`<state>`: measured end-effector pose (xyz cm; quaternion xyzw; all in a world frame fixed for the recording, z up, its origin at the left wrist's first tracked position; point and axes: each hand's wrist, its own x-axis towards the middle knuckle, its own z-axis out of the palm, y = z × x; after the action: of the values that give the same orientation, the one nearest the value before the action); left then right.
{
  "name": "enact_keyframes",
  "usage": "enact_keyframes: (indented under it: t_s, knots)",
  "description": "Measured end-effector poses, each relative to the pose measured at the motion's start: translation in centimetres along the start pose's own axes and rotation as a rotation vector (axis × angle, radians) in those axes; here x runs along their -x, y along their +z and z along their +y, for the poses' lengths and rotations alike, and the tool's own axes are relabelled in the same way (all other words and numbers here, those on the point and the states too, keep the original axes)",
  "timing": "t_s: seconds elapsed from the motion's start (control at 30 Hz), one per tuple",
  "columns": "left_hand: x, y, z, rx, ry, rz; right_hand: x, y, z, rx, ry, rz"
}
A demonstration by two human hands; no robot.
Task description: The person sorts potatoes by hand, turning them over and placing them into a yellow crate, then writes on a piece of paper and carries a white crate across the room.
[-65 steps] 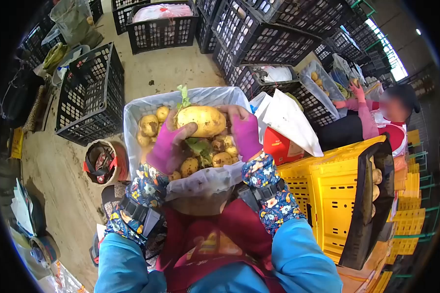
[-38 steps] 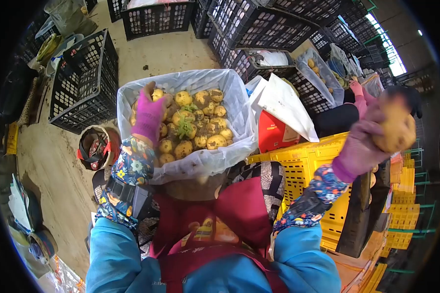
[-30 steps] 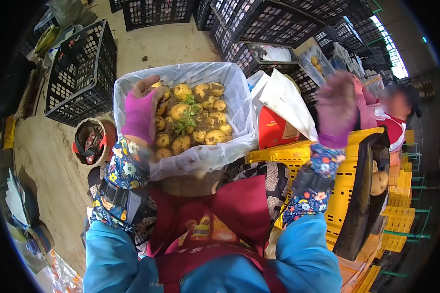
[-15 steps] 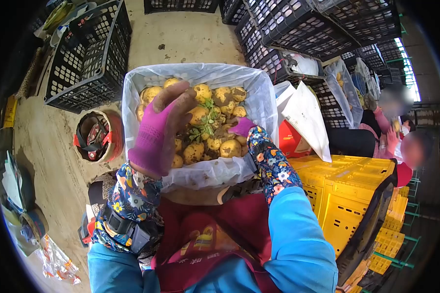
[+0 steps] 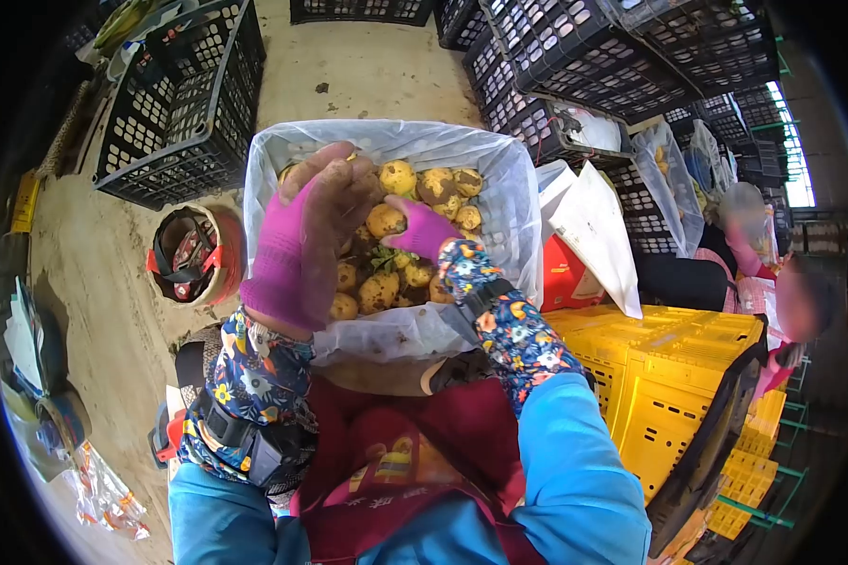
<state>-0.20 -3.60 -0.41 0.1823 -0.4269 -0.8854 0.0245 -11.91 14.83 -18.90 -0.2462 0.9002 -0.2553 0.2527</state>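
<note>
A crate lined with a translucent plastic sheet (image 5: pixel 513 174) holds several soil-marked yellow potatoes (image 5: pixel 435 185). My right hand (image 5: pixel 424 231), in a purple glove, has its thumb and fingers around a potato (image 5: pixel 384 221) over the middle of the pile. Green leaves (image 5: pixel 386 257) show just below that hand, partly covered by it. On the left side of the crate, my left hand (image 5: pixel 301 235) is raised over the potatoes, its purple glove brown with dirt at the fingers. Its fingers are loosely curved, with nothing visible in them.
A black mesh crate (image 5: pixel 184 113) stands at the upper left, and a round bucket (image 5: pixel 198 254) sits beside the lined crate. Stacked black crates (image 5: pixel 603 56) are at the upper right. Yellow crates (image 5: pixel 669 377) stand close on my right, with white sheets (image 5: pixel 598 235) behind. Other people sit farther right.
My right hand has moved left and inward from the crate's right side, and now grips a potato. Most of the green sprig is now covered. My left hand's fingers have come closer together.
</note>
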Motion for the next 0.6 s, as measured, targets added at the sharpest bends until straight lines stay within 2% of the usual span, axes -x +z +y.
enact_keyframes:
  t_s: [0.07,0.1,0.2,0.23,0.3,0.4,0.47,0.5,0.57,0.6]
  knots:
    - [-0.2,-0.1,0.0,0.028,-0.006,0.005,-0.7,1.0,-2.9,0.191,0.233,-0.114]
    - [-0.3,-0.3,-0.2,0.057,-0.023,0.003,-1.2,1.5,-2.6,0.209,0.217,-0.071]
    - [-0.3,-0.6,-0.3,0.078,-0.048,0.029,-3.5,3.7,3.0,-0.599,0.097,-0.058]
    - [-0.4,-0.8,-0.5,0.059,-0.039,0.025,-3.4,2.7,3.0,-0.827,0.078,-0.082]
    - [-0.6,-0.6,-0.4,-0.013,-0.013,0.023,-1.0,-1.5,0.9,-1.098,0.040,-0.224]
    - [-0.5,0.6,-1.0,-0.165,0.015,-0.017,2.8,-6.7,-1.5,-1.057,-0.088,-0.290]
    - [-0.8,1.4,-2.0,-0.253,0.039,-0.095,4.8,-9.7,-4.4,-1.000,-0.104,-0.177]
    - [-0.4,2.0,-1.6,-0.265,-0.102,-0.184,5.7,-11.1,-5.9,-0.972,-0.113,-0.123]
    - [-0.6,2.1,-2.5,-0.205,-0.076,-0.245,7.3,-13.1,-8.2,-0.919,-0.131,-0.018]
    - [-0.7,2.1,-2.8,-0.177,-0.064,-0.272,7.2,-13.6,-7.0,-0.787,-0.070,0.045]
